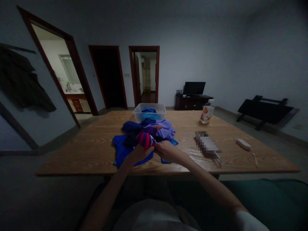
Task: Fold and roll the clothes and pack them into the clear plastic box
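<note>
My left hand (141, 152) and my right hand (166, 150) meet over the near middle of the table. Both are closed on a bunched piece of cloth with pink and dark purple stripes (144, 140); its full shape is hidden. Beneath and around it lies a heap of clothes: a bright blue garment (121, 150) at the left, a navy one (131, 126) behind it, and a lavender one (166, 129) at the right. Just beyond the heap stands a clear plastic box (161, 110) with blue cloth (148, 110) inside.
On the wooden table (84, 144), to the right, are a bottle with a fruit label (207, 112), a blurred-out flat object with a strap (207, 143), a white oblong case (243, 144) and a thin pale stick (255, 160). A TV (194, 88) stands by the far wall.
</note>
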### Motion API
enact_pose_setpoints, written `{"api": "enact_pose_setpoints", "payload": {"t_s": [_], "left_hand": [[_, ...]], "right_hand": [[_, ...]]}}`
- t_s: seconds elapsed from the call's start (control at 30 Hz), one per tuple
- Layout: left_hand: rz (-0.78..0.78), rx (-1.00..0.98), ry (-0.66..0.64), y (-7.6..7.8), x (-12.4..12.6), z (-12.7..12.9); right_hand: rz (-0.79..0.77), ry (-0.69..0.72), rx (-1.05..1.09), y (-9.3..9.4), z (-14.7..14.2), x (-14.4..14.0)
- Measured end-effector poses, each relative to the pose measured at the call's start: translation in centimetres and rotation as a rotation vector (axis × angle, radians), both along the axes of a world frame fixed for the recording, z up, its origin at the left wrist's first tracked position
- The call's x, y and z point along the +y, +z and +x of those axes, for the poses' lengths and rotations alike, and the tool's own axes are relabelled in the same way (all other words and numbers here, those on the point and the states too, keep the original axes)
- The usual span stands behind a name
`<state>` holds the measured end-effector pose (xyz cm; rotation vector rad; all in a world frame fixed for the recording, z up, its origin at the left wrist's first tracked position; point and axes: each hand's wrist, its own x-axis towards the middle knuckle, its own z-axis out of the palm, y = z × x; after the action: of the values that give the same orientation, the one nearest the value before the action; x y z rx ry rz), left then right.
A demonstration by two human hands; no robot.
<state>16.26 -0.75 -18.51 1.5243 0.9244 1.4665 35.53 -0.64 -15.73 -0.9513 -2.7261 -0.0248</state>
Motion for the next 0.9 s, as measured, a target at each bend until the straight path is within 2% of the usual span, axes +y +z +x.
{"api": "enact_pose_setpoints", "payload": {"t_s": [0.07,0.13,0.23,0.33,0.5,0.57,0.67,0.73,0.9], "left_hand": [[0.104,0.2,0.018,-0.2,-0.4,-0.2],[0.188,0.389,-0.02,-0.4,-1.0,-0.7],[0.277,0.598,-0.119,-0.7,-1.3,-1.2],[0.381,0.752,-0.13,-0.6,-0.6,-1.0],[0.686,1.286,0.015,-0.9,0.7,-0.2],[0.858,1.504,0.111,-1.1,0.2,-0.4],[1.061,1.695,0.225,-1.3,-1.0,-0.8],[1.056,1.728,0.261,-1.3,-1.2,-0.9],[0.821,1.681,0.287,-0.4,-0.3,-0.3]], "right_hand": [[0.046,0.027,-0.129,1.0,0.6,-0.3],[0.066,0.051,-0.212,2.1,1.0,-0.6],[0.116,0.081,-0.284,3.3,1.3,-1.1],[0.202,0.078,-0.315,3.8,1.3,-1.3],[0.228,0.036,-0.303,3.6,1.5,-0.7],[0.194,0.052,-0.336,3.7,1.4,-0.5],[0.121,0.089,-0.359,4.4,1.0,-0.1],[0.111,0.089,-0.356,5.0,0.6,0.1],[0.125,0.012,-0.326,6.0,0.0,0.6]]}}
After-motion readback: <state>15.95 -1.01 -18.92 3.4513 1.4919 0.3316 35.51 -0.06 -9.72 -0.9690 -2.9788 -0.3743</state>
